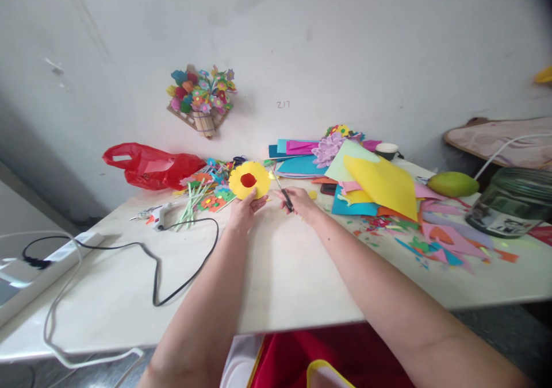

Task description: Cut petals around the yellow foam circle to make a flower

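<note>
My left hand (pixel 246 210) grips a yellow paper flower (pixel 261 176) by its lower edge, thumb on the front. The flower has a scalloped rim and a dark red round centre (pixel 248 180), and it is held up facing me. My right hand (pixel 298 202) is closed around the dark handle of a pair of scissors (pixel 286 197). Their blades point up and left, close to the flower's right edge. Whether the blades touch the paper I cannot tell. Small paper flowers (pixel 212 203) and pale green stems (pixel 192 204) lie left of my left hand.
At left are a glue gun (pixel 159 216), its black cord, a power strip (pixel 64 256) and a red plastic bag (pixel 155 166). Coloured sheets (pixel 383 184), paper scraps (pixel 448 241), a green mango (pixel 453 184) and a glass jar (pixel 513 201) occupy the right. A flower bouquet (pixel 202 98) hangs on the wall.
</note>
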Motion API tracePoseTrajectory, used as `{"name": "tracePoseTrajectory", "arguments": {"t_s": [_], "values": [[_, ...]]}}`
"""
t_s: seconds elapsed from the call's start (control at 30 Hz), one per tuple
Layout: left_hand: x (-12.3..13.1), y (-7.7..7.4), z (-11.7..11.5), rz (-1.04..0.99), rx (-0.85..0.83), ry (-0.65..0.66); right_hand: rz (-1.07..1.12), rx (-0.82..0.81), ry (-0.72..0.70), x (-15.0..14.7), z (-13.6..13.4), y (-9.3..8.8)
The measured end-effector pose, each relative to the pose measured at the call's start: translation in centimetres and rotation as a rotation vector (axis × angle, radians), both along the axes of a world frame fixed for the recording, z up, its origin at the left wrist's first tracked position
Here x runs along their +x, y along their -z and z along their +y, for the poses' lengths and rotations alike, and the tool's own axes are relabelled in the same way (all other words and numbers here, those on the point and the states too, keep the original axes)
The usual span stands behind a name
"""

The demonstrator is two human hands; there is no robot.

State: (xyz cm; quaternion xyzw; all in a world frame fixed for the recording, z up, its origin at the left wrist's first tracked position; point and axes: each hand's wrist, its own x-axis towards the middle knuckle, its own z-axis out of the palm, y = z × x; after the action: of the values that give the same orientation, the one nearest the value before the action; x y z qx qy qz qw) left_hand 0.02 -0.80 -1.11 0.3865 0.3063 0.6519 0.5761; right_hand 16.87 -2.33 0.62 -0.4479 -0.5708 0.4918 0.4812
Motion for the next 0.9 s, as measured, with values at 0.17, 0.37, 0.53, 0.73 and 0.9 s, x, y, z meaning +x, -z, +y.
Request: {"name": "tracePoseTrajectory", "arguments": {"t_s": [0.17, 0.37, 0.53, 0.73, 0.9], "values": [[-0.3, -0.3, -0.1, 0.029, 0.03, -0.03, 0.012, -0.042, -0.2, 1.1, 0.2, 0.5], [-0.7, -0.5, -0.1, 0.028, 0.05, -0.042, -0.021, -0.021, -0.353, 2.4, 0.0, 0.1], [-0.9, -0.3, 0.3, -0.051, 0.103, -0.067, -0.064, -0.03, -0.406, 3.6, 0.1, 0.0], [-1.0, -0.5, 0.1, -0.066, 0.096, -0.095, -0.101, -0.043, -0.444, 4.1, 0.2, 0.0], [-1.0, -0.6, 0.0, -0.068, 0.08, -0.093, -0.162, -0.004, -0.475, 3.9, 0.2, 0.0]]}}
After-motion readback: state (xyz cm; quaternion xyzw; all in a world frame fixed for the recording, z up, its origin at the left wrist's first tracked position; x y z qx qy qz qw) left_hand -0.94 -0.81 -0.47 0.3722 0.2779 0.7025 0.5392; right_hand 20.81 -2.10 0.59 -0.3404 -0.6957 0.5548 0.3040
